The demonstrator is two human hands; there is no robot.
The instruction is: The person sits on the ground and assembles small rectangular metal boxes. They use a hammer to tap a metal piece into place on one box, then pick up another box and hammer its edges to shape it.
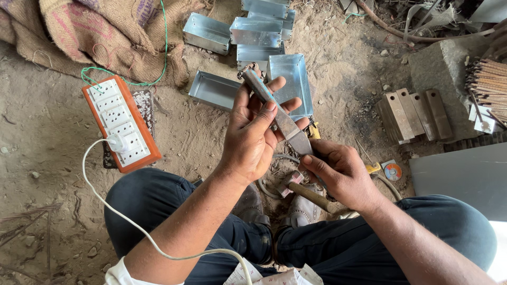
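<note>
Steel flat tool [274, 108], long w/ a ringed top end, is held slanted over the lap. Left hand [253, 134] wraps its mid-shaft, grip closed on it, likely to steady it. Right hand [343, 177] pinches the lower end, grip also closed there. Hammer [303, 192] lies just below on the dirt floor [200, 137]; sheet-metal boxes [253, 37] and an orange-edged power strip [121, 124] sit nearby.

Coarse brown burlap sacks [105, 31], faded pink and purple printing, heaped on dirt floor at top left, just above orange-and-white power strip [121, 122]. Small round disc with orange-and-blue label [393, 171] flat on ground, well right of power strip. No signs, no screens.
</note>
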